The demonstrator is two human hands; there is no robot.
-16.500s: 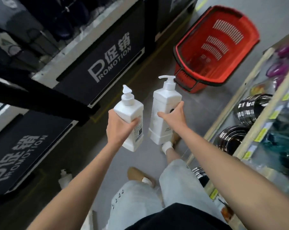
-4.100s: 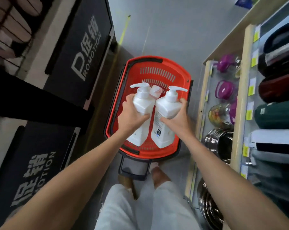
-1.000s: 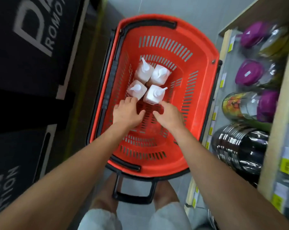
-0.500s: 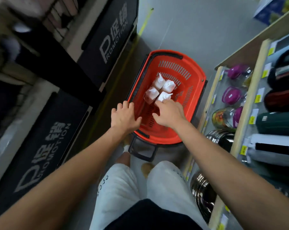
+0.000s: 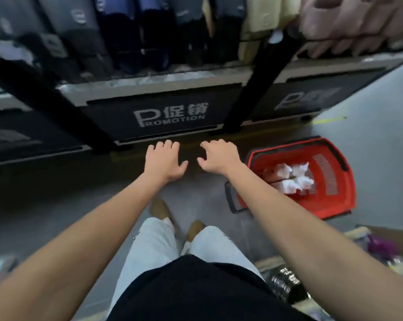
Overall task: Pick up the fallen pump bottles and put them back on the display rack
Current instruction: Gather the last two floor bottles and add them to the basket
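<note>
Whole view motion-blurred; goods on display rack hard to make out. Left hand and right hand stretched forward, palms down, fingers loosely spread, holding nothing. White pump bottles clustered inside red basket on floor, right of hands, details smeared.
</note>
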